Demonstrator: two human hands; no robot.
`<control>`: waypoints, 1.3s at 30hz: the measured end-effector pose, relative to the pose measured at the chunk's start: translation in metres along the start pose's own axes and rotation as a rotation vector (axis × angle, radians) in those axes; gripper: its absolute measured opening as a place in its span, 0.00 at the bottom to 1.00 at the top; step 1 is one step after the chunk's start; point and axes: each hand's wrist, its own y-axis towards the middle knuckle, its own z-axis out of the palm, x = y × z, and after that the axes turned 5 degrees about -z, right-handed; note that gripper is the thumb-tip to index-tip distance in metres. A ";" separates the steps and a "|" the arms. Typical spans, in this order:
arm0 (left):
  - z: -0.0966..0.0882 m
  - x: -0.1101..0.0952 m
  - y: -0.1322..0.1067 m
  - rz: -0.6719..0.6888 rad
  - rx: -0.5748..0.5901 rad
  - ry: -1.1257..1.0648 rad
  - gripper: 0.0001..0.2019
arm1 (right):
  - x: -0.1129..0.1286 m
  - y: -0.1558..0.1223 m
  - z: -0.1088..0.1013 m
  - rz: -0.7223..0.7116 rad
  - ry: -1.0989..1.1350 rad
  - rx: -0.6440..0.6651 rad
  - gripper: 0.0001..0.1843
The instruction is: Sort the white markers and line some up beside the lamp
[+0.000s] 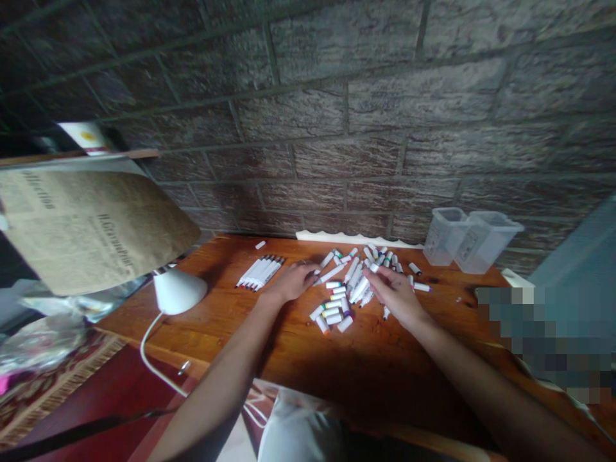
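My left hand (292, 282) is closed at the fingertips, with a small white piece (316, 273) showing there that looks like a marker cap. Just beyond its fingers lies a white marker (333, 274). My right hand (395, 290) reaches over the pile of markers, its thumb and fingers closed around a white marker (373, 268). Below and between the hands several short white caps (332, 312) with coloured ends lie loosely together. To the left of my left hand, several white markers (260, 272) lie side by side in a row, dark ends away from me.
The wooden table (289, 346) meets a brick wall (308, 167). At the back right stand two clear plastic containers (484, 244). A lamp with a white base (179, 292) and printed shade (96, 224) occupies the left. A lone cap (260, 245) lies behind the row.
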 end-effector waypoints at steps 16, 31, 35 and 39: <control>-0.013 -0.015 -0.004 -0.366 0.016 0.101 0.15 | 0.001 -0.001 0.000 0.007 -0.035 0.006 0.27; -0.028 -0.009 -0.010 -0.637 -0.165 0.303 0.16 | 0.007 -0.003 0.000 0.032 -0.035 0.000 0.27; -0.018 -0.001 -0.002 -0.594 -0.094 0.303 0.16 | 0.004 -0.003 0.000 0.023 -0.059 0.017 0.28; -0.020 0.001 -0.005 -0.693 -0.073 0.306 0.16 | 0.002 -0.002 0.000 0.023 -0.045 0.021 0.28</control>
